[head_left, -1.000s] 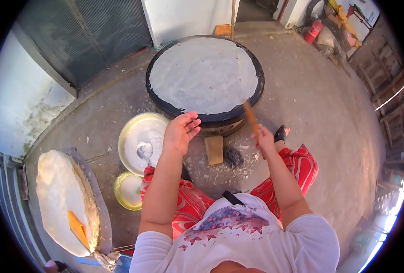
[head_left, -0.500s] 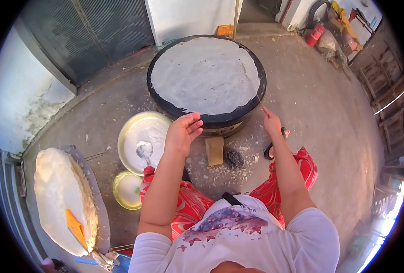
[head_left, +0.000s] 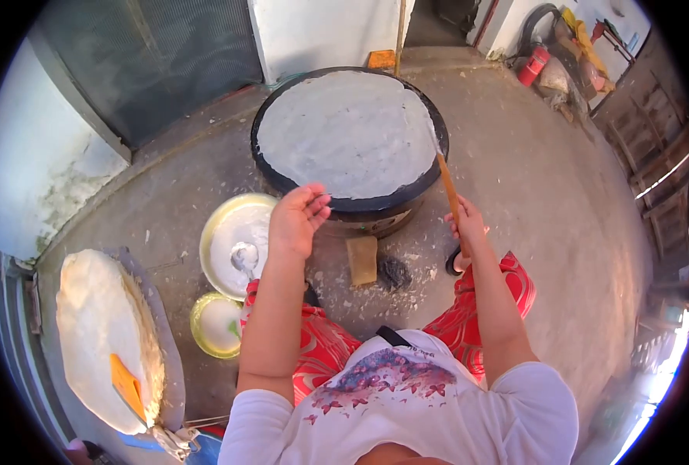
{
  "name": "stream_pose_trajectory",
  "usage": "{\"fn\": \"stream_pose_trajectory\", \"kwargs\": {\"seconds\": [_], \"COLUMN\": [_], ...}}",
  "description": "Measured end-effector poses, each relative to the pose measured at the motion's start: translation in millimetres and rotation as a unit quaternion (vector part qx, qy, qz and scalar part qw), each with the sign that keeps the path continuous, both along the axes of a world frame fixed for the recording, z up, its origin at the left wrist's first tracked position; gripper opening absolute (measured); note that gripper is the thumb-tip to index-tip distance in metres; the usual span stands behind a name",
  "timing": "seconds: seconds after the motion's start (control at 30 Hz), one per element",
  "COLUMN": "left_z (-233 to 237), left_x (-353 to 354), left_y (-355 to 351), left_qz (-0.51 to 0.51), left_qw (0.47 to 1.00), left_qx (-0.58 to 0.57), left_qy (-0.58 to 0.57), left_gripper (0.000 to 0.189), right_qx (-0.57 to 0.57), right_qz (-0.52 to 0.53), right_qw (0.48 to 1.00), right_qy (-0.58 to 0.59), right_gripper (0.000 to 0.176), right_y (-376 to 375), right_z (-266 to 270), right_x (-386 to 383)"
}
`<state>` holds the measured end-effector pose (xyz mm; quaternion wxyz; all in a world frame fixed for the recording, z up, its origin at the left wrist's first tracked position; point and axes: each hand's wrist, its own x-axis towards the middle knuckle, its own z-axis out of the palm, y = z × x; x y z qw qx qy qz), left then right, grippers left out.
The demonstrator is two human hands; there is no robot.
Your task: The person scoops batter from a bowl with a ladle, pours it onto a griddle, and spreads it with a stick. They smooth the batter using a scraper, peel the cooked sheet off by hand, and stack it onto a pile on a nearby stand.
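Note:
A round black griddle (head_left: 383, 205) stands in front of me, its top covered by a pale spread layer of batter (head_left: 344, 132). My right hand (head_left: 467, 223) is closed on a long wooden tool (head_left: 449, 186), whose far end reaches the griddle's right edge. My left hand (head_left: 301, 217) hangs near the griddle's front left rim, fingers apart and holding nothing. Below and left of it is a large bowl (head_left: 211, 232) of white batter with a metal ladle (head_left: 244, 257) in it. A smaller green-yellow bowl (head_left: 197, 325) with pale liquid sits nearer me.
At the left, a stack of thin round sheets (head_left: 104, 325) carries an orange scraper (head_left: 127, 384). A tan block (head_left: 362, 260) and a dark plastic bag (head_left: 394, 273) lie before the griddle. A red cylinder (head_left: 533, 66) stands at the back right.
The tool in my right hand has turned, so its wooden blade now shows broadly and its shaft stands steeper. My left hand has shifted slightly left and up.

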<state>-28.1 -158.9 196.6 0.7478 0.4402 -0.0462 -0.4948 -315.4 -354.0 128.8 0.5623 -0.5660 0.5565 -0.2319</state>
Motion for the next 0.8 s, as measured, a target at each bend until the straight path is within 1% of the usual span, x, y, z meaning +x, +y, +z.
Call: {"fn": "stream_pose_trajectory", "kwargs": {"seconds": [0.03,0.07,0.1,0.13,0.17,0.2,0.23,0.27,0.3,0.33,0.37,0.4,0.43,0.47,0.5,0.53,0.57,0.6,0.63,0.67,0.73,0.77,0.8], "left_z": [1.7,4.8,14.4,22.5,29.2,35.5,37.4,33.8,26.3,15.9,-8.7,-49.3,-90.5,-129.7,-164.1,-188.3,-206.5,-219.4,-229.3,-236.4,-251.0,-276.7,-311.7], "left_x": [3.6,8.2,12.6,17.1,22.4,28.6,34.9,39.5,41.9,43.9,49.0,56.2,60.7,59.3,53.5,40.5,24.4,10.2,-2.3,-12.8,-27.9,-29.5,-29.0], "left_y": [4.0,9.1,17.4,29.7,44.8,60.3,74.9,89.7,106.2,124.2,142.6,162.4,185.4,214.8,243.8,258.1,265.2,273.4,280.9,286.4,294.6,303.9,312.3], "left_qz": [0.035,0.043,0.088,0.137,0.154,0.206,0.256,0.27,0.348,0.423,0.439,0.441,0.428,0.34,0.232,0.172,0.109,0.061,0.013,0.02,-0.054,-0.049,-0.03], "left_qw": [0.999,0.999,0.995,0.988,0.986,0.971,0.952,0.948,0.922,0.884,0.878,0.845,0.79,0.724,0.632,0.606,0.574,0.565,0.556,0.552,0.549,0.55,0.587], "left_qx": [-0.018,-0.018,-0.041,-0.064,-0.062,-0.101,-0.138,-0.136,-0.085,-0.029,-0.022,0.116,0.257,0.389,0.511,0.609,0.696,0.732,0.76,0.772,0.785,0.788,0.766], "left_qy": [-0.005,-0.003,-0.019,-0.036,-0.035,-0.065,-0.097,-0.097,-0.148,-0.195,-0.192,-0.279,-0.354,-0.458,-0.535,-0.481,-0.417,-0.377,-0.336,-0.315,-0.284,-0.272,-0.26], "left_gripper": [0.026,0.026,0.027,0.027,0.027,0.028,0.03,0.03,0.028,0.028,0.028,0.029,0.031,0.035,0.039,0.045,0.05,0.053,0.056,0.056,0.06,0.06,0.054], "right_qx": [-0.028,-0.054,-0.052,-0.059,-0.063,-0.059,-0.041,-0.024,-0.021,-0.024,-0.027,-0.023,-0.061,-0.095,-0.166,-0.152,-0.195,-0.24,-0.248,-0.244,-0.422,-0.415,-0.44], "right_qz": [0.017,0.035,0.046,0.051,0.058,0.074,0.103,0.131,0.146,0.18,0.214,0.233,0.281,0.33,0.37,0.399,0.446,0.488,0.513,0.534,0.619,0.653,0.667], "right_qw": [0.999,0.995,0.994,0.988,0.977,0.976,0.982,0.985,0.983,0.982,0.976,0.972,0.958,0.939,0.914,0.904,0.871,0.829,0.806,0.795,0.648,0.612,0.569], "right_qy": [-0.04,-0.081,-0.079,-0.137,-0.195,-0.195,-0.154,-0.112,-0.108,-0.056,-0.003,0.001,0.0,-0.002,-0.003,-0.004,0.066,0.131,0.158,0.154,0.141,0.162,0.192], "right_gripper": [0.047,0.053,0.053,0.054,0.056,0.056,0.056,0.056,0.056,0.055,0.054,0.054,0.05,0.046,0.042,0.042,0.041,0.041,0.039,0.039,0.035,0.032,0.029], "right_y": [4.3,9.6,26.2,51.0,66.9,69.6,70.0,71.8,76.3,80.3,82.0,83.9,88.2,93.0,91.5,99.5,108.6,117.4,132.3,144.0,168.2,189.3,207.5], "right_z": [1.1,2.2,17.3,43.7,56.8,52.3,45.9,41.2,39.5,38.2,37.8,40.0,42.7,41.1,31.8,36.3,53.6,71.1,85.1,87.1,93.0,100.6,96.7], "right_x": [-0.3,0.4,6.8,18.4,26.8,27.5,24.9,24.0,25.9,28.7,34.6,43.1,51.9,61.1,71.5,88.7,107.9,128.4,151.4,173.3,213.2,234.2,253.0]}}
